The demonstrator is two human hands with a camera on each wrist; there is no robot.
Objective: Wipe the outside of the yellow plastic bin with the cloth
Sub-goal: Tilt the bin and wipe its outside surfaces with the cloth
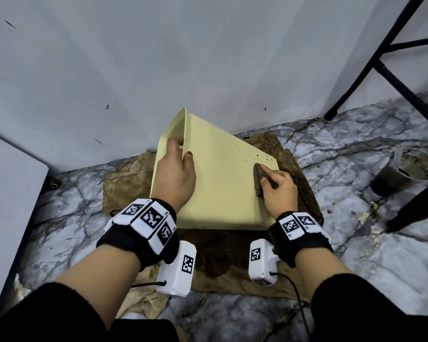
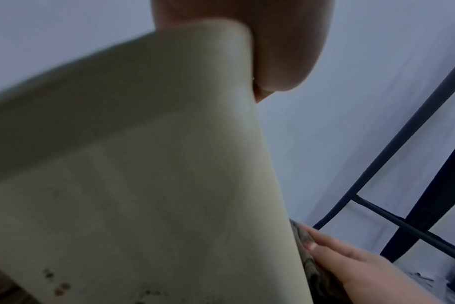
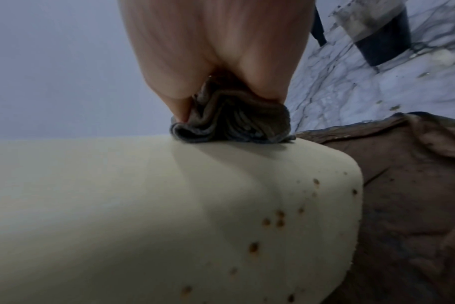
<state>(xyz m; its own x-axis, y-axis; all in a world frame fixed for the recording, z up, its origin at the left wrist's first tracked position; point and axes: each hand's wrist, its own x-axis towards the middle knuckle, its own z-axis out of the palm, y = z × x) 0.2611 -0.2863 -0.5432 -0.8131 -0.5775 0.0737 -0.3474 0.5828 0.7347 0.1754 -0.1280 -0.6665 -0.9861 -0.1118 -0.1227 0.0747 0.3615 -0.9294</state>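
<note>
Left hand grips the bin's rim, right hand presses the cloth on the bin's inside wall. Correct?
Not quite. The right hand presses the cloth on the outside wall of the yellow bin, near the brown specks; the head view shows it. The left hand does grip the rim.

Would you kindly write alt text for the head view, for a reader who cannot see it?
A left hand grips the rim of a tilted yellow bin while the right hand presses a dark cloth against its brown-speckled side. The bin rests on stained brown paper over a marble floor.
</note>
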